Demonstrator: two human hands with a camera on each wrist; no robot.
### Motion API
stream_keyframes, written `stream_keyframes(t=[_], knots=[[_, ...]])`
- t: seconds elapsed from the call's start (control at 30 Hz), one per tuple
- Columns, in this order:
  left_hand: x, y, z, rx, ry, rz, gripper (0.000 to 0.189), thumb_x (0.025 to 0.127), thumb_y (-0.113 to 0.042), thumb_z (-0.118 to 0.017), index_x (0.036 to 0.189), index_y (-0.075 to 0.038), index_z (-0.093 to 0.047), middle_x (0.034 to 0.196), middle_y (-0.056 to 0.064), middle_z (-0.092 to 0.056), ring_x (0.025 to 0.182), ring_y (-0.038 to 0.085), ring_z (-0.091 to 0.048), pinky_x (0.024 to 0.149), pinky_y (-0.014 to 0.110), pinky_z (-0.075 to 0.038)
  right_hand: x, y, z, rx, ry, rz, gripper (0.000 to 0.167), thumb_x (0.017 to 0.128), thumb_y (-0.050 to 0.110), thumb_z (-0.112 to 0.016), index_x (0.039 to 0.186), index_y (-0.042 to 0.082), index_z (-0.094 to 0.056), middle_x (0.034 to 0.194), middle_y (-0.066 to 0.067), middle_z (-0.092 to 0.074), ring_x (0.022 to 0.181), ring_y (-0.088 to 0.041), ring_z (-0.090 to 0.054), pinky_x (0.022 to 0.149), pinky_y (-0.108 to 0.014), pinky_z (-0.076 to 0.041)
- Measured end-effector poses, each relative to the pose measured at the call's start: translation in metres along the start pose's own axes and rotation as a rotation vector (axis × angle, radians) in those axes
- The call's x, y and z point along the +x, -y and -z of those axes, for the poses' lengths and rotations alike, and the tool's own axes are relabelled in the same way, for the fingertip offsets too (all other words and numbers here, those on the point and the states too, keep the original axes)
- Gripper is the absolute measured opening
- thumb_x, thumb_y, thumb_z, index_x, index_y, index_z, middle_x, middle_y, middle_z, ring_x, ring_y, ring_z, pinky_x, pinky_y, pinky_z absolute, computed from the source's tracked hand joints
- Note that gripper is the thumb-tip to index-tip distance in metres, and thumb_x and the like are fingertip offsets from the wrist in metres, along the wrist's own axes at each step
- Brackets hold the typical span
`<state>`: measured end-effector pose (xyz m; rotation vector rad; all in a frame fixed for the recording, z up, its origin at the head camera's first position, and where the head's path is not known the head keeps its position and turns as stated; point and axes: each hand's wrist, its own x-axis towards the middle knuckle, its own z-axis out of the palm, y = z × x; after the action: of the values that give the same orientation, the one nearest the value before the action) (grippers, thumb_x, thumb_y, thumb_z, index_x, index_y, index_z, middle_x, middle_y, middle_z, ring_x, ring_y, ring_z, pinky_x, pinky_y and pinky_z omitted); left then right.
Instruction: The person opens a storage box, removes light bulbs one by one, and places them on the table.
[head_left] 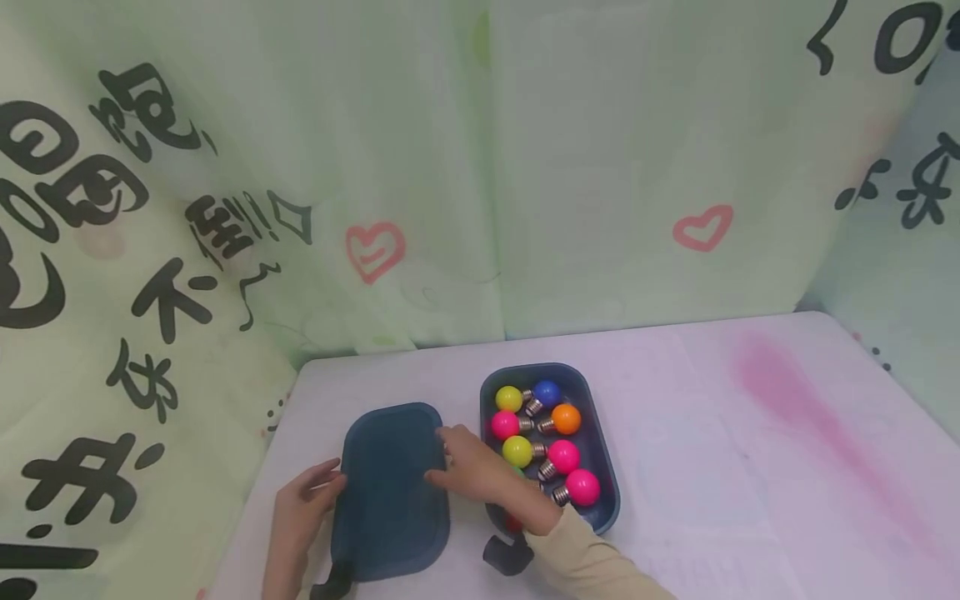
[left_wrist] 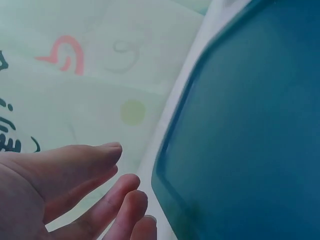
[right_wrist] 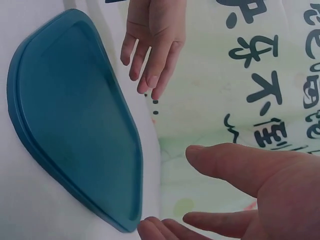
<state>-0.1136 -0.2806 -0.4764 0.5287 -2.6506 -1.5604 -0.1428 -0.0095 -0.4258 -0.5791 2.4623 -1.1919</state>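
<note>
A shallow blue tray (head_left: 390, 492) with rounded corners lies on the table, its inside bare. At its left edge is my left hand (head_left: 303, 508), fingers loosely bent and holding nothing; the left wrist view shows the fingertips (left_wrist: 131, 200) just beside the rim. My right hand (head_left: 480, 467) reaches over from the right, with fingertips at the tray's upper right edge. Its thumb (right_wrist: 220, 160) stands well apart from the other fingers, and nothing lies between them. Under the right forearm sits a second dark blue tray (head_left: 611, 492) of colored light bulbs, partly hidden by the arm.
The bulbs include a yellow bulb (head_left: 509, 398), a blue bulb (head_left: 547, 392), an orange bulb (head_left: 566, 418) and a pink bulb (head_left: 582, 487), with metal screw bases. A white table (head_left: 712, 467) with a pink stain carries both trays. Printed pale green curtains (head_left: 585, 167) hang behind and beside it.
</note>
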Motion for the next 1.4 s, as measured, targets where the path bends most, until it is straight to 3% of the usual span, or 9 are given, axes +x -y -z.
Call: stream_keyframes(t=[0.17,0.53,0.9,1.07,1.4], knots=[[-0.003,-0.01,-0.006,-0.018,0.018,0.014,0.043,0.094,-0.018,-0.068,0.132,0.0,-0.06,0.122,0.02,-0.066,0.107,0.027,-0.068,0.081,0.03,-0.057,-0.008,0.0,0.008,0.01,-0.031,0.022,0.063,0.09,0.022,-0.071,0.141,-0.003,-0.045,0.131,-0.02,-0.053,0.118,-0.035,-0.057,0.09,-0.044,-0.055],[-0.01,-0.036,-0.028,-0.11,0.058,-0.111,0.04,0.093,-0.018,-0.07,0.129,0.0,-0.063,0.118,0.018,-0.069,0.095,0.008,-0.069,0.077,0.02,-0.054,-0.023,-0.004,0.025,0.064,-0.093,0.039,0.059,0.089,0.019,-0.073,0.138,-0.002,-0.048,0.129,-0.02,-0.053,0.117,-0.037,-0.059,0.086,-0.046,-0.057],[-0.024,-0.056,-0.053,-0.152,0.098,-0.168,0.039,0.091,-0.019,-0.072,0.126,-0.002,-0.064,0.114,0.015,-0.07,0.098,0.019,-0.069,0.077,0.02,-0.053,-0.037,-0.019,0.038,0.048,-0.161,0.119,0.055,0.089,0.014,-0.073,0.136,-0.003,-0.05,0.122,-0.017,-0.056,0.107,-0.033,-0.061,0.088,-0.044,-0.056],[-0.032,-0.059,-0.067,-0.164,0.121,-0.178,0.041,0.09,-0.023,-0.073,0.126,-0.005,-0.065,0.113,0.012,-0.071,0.097,0.018,-0.069,0.078,0.023,-0.053,-0.046,-0.028,0.044,0.021,-0.171,0.139,0.051,0.09,0.015,-0.072,0.133,-0.004,-0.053,0.123,-0.019,-0.056,0.107,-0.034,-0.062,0.091,-0.047,-0.054],[-0.042,-0.066,-0.098,-0.168,0.17,-0.145,0.043,0.089,-0.032,-0.073,0.125,-0.01,-0.066,0.112,0.009,-0.071,0.099,0.021,-0.069,0.087,0.038,-0.056,-0.06,-0.049,0.059,0.022,-0.137,0.083,0.052,0.091,0.016,-0.071,0.134,-0.006,-0.051,0.125,-0.022,-0.055,0.106,-0.038,-0.064,0.087,-0.049,-0.056]])
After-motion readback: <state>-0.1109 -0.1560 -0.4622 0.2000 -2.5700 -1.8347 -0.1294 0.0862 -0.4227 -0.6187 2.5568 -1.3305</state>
